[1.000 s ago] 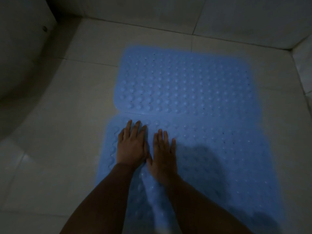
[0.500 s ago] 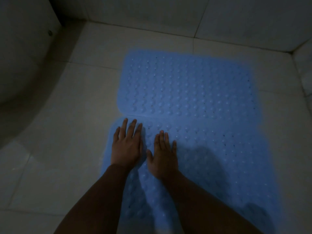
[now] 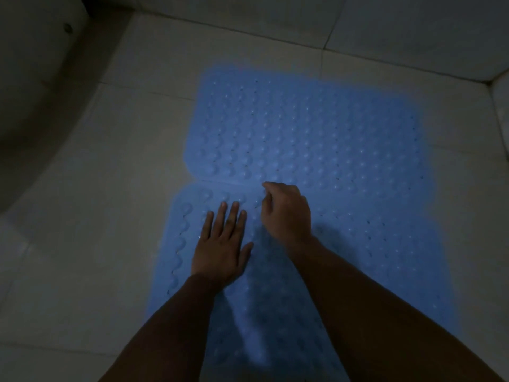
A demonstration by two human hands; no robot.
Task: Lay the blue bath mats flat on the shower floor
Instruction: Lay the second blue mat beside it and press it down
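Two blue bubbled bath mats lie on the pale tiled shower floor (image 3: 91, 216). The far mat (image 3: 316, 128) is spread flat toward the back wall. The near mat (image 3: 371, 257) lies right against it, and their edges meet in a seam. My left hand (image 3: 223, 244) rests palm down with spread fingers on the near mat's left part. My right hand (image 3: 286, 213) is raised a little at the seam, fingers curled down toward the near mat's far edge. In the dim light I cannot tell whether those fingers pinch the edge.
Tiled walls (image 3: 385, 28) close the floor at the back and right, meeting in a corner at the upper right. A curved pale fixture (image 3: 33, 100) bulges in at the left. Bare floor tiles lie left of the mats.
My right hand has lifted off the near mat and moved forward to the seam, fingers now curled. My left hand stays flat in nearly the same spot.
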